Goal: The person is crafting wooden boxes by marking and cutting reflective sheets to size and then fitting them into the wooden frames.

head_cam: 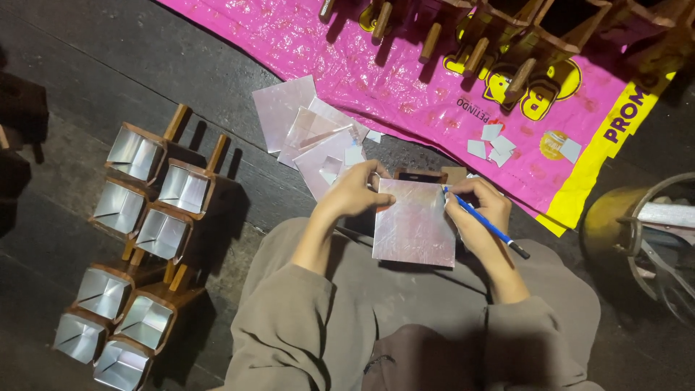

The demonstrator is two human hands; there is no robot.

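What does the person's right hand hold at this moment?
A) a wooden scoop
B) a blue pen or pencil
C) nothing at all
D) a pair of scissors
B: the right hand grips a blue pen or pencil with its tip at the upper right edge of the shiny sheet, which the left hand steadies on the lap.

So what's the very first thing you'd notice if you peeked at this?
Probably the bright pink plastic sheet spread across the dark floor at the top. Next, the shiny silver-lined wooden scoops lined up in pairs on the left. In the middle, the left hand steadies a shiny sheet on the person's lap while the right hand holds a blue pencil to its top edge.
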